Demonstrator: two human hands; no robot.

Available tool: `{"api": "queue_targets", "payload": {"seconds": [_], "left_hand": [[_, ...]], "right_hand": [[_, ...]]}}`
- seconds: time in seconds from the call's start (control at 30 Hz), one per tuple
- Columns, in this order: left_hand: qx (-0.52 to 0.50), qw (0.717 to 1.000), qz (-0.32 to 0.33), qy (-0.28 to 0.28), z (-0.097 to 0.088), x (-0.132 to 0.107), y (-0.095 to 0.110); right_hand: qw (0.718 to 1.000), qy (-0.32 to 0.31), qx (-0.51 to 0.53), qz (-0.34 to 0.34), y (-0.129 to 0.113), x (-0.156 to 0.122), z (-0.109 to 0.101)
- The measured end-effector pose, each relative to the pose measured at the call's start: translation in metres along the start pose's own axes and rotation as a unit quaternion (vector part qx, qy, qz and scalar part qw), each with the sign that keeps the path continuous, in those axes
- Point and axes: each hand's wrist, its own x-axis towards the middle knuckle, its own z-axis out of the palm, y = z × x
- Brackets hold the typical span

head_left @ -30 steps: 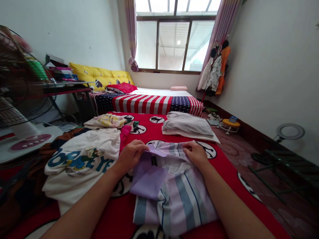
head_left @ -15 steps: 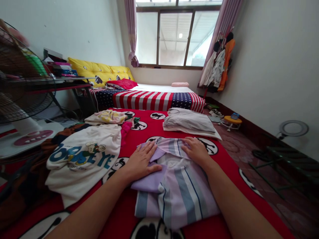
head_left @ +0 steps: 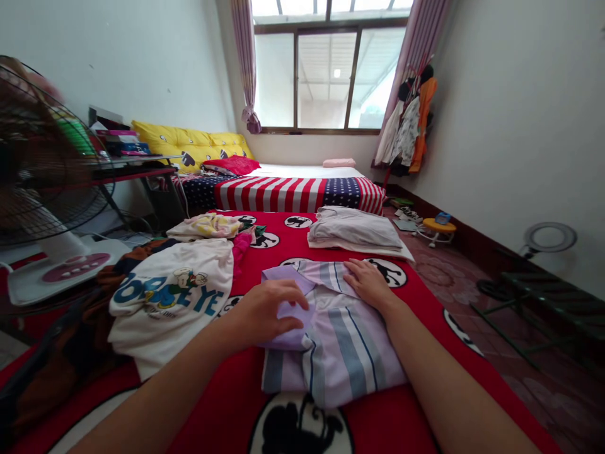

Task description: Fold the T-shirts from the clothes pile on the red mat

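Note:
A lilac, grey and white striped shirt (head_left: 340,353) lies partly folded on the red blanket (head_left: 387,422) with its collar area towards the far side. My left hand (head_left: 265,312) hovers just over the plain lilac part at its left, fingers bent, with a gap between thumb and fingertips. Whether those fingertips touch the cloth I cannot tell. On the shirt's far right corner rests my right hand (head_left: 371,284), palm down with fingers stretched. Left of the shirt is a white Popeye T-shirt (head_left: 174,315); a grey and white folded pile (head_left: 354,227) lies beyond.
Yellow-patterned clothing (head_left: 208,225) and a pink garment (head_left: 241,249) lie beyond the T-shirt. Dark and brown clothes (head_left: 70,340) and a fan (head_left: 61,233) stand at the left. A bed (head_left: 283,192) is behind. A yellow stool (head_left: 439,226) and a green rack (head_left: 553,296) stand at the right.
My left hand has risen off the shirt's left side and its fingers have curled. My right hand stays on the far right corner. The view has shifted slightly.

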Motion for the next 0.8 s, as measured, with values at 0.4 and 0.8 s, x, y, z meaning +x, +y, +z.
{"api": "queue_targets", "payload": {"seconds": [0.4, 0.8], "left_hand": [[0.048, 0.997, -0.021, -0.051, 0.020, -0.044, -0.005], [-0.267, 0.869, -0.415, 0.025, 0.004, -0.009, -0.044]], "right_hand": [[0.995, 0.061, 0.082, 0.004, 0.005, 0.002, -0.017], [0.961, -0.199, -0.047, 0.185, 0.007, -0.017, -0.087]]}}
